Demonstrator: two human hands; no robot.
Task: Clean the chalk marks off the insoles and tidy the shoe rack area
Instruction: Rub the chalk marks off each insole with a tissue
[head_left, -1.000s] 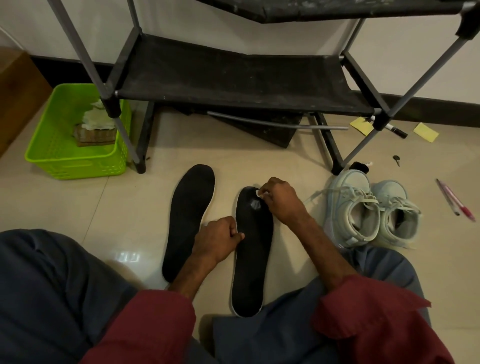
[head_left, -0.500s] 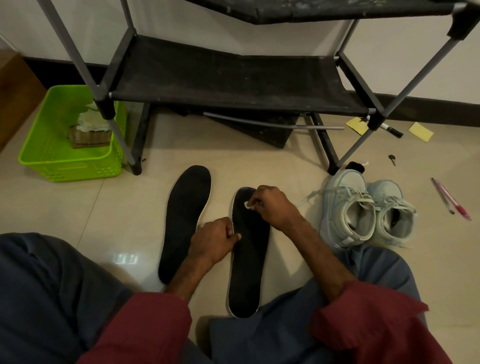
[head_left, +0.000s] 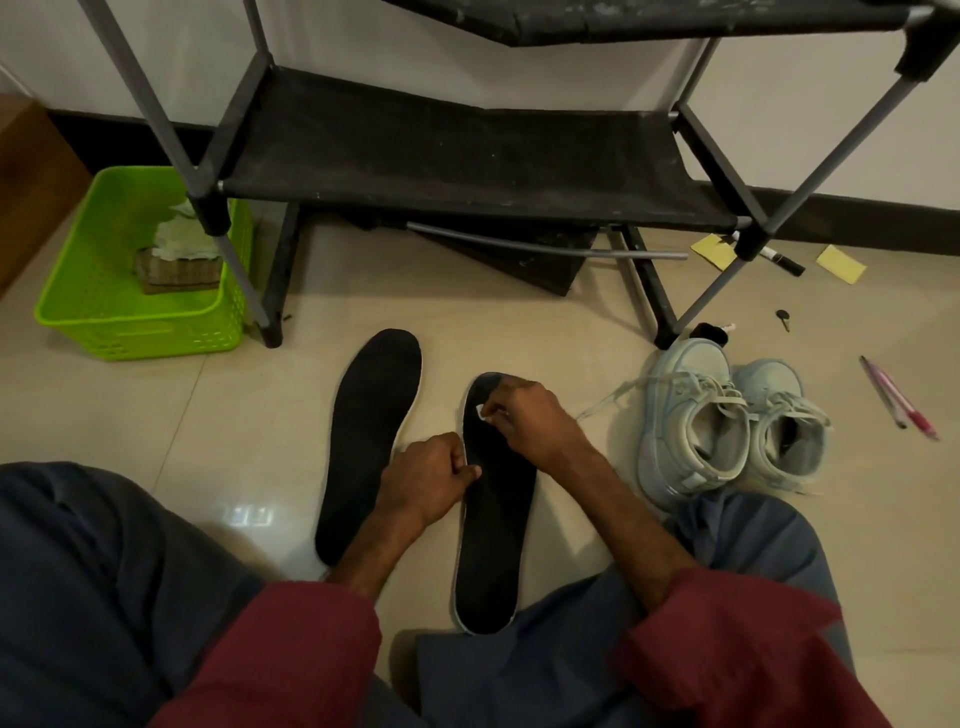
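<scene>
Two black insoles lie side by side on the tiled floor between my knees. The left insole (head_left: 366, 441) lies untouched. My left hand (head_left: 428, 475) pinches the left edge of the right insole (head_left: 493, 540) at its middle, holding it down. My right hand (head_left: 524, 415) presses a small white wipe (head_left: 480, 412) against the toe end of that insole. The hand covers most of the toe area, so any chalk mark there is hidden.
A black shoe rack (head_left: 467, 156) stands just beyond the insoles. A green basket (head_left: 104, 291) holding cloths sits at the left. A pair of pale blue shoes (head_left: 727, 421) stands to the right. Pens (head_left: 898, 397), a marker (head_left: 779, 258), yellow notes (head_left: 840, 263) and a key (head_left: 783, 318) lie further right.
My right hand has slid the white wipe leftward across the toe of the right insole, covering the chalk smear seen earlier. My left hand has kept its hold.
</scene>
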